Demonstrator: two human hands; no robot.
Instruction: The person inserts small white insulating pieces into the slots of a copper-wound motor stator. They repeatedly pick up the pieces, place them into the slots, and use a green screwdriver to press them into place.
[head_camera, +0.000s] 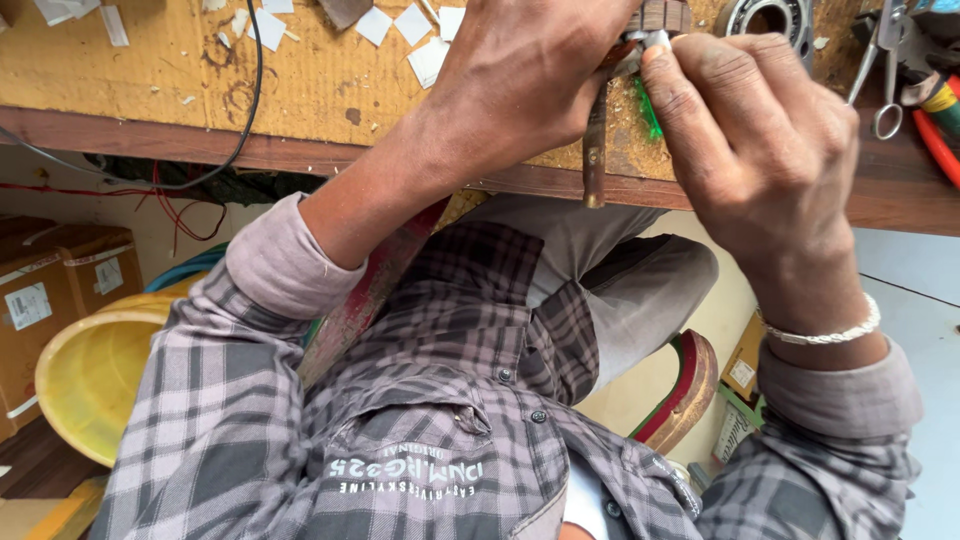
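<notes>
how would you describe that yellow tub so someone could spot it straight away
Start at the wooden workbench across the top, then look below its edge at the left, beside the person's checked sleeve. The yellow tub sits there, round and open. The cardboard boxes beside it are brown and square; it alone is bright yellow.

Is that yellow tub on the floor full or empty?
Empty, as far as shown: the yellow tub shows only bare inner wall; the plaid sleeve hides its right part.

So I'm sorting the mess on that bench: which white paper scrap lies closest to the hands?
The scrap right beside the left hand, almost touching its wrist side; the other scraps lie farther off along the bench.
</notes>
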